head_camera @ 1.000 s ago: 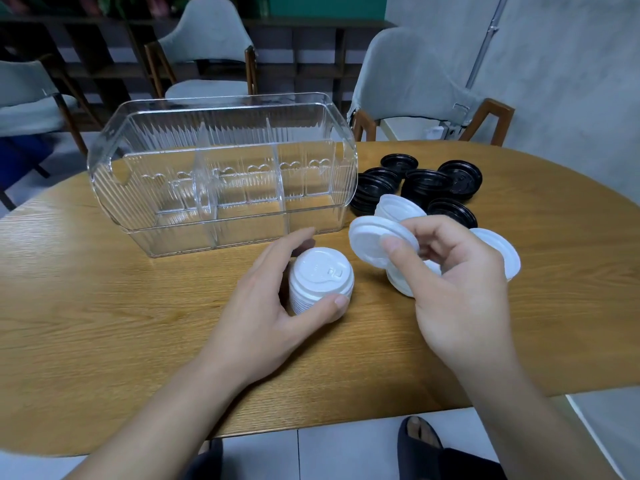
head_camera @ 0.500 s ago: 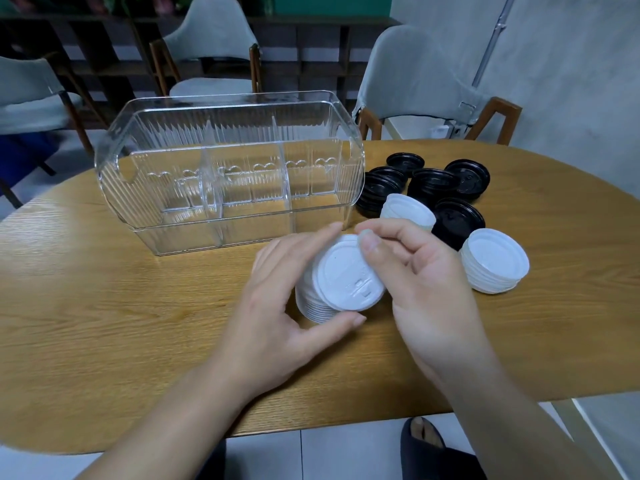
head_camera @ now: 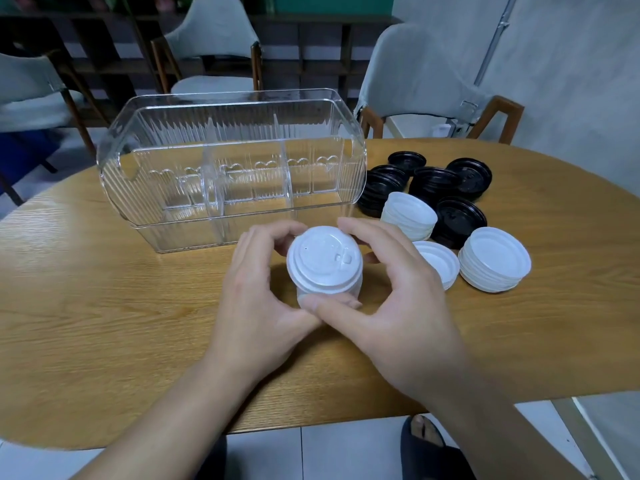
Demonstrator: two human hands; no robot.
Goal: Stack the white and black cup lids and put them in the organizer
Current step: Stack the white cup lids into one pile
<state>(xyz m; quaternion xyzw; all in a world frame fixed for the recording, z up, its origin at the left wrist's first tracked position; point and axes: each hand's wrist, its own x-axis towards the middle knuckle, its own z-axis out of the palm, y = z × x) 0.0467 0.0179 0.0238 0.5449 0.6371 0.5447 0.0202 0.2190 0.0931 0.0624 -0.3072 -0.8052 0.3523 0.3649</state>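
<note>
- Fingers of left hand (head_camera: pixel 256 289) and right hand (head_camera: pixel 391 296) clamp around white lid stack (head_camera: pixel 325 263) on worktop (head_camera: pixel 104 306).
- Stacking step; next likely needs more lids, or lifting into organizer (head_camera: pixel 228 168).

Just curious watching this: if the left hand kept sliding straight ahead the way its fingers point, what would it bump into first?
Probably the clear organizer: the left hand, holding the white lid stack, points toward its front wall.

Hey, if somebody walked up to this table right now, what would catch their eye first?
Front and centre, the left hand and right hand wrap around a stack of white lids. Behind them stands a clear organizer with nothing visible inside. To its right lie black lids and more white lids on the wooden table.
</note>
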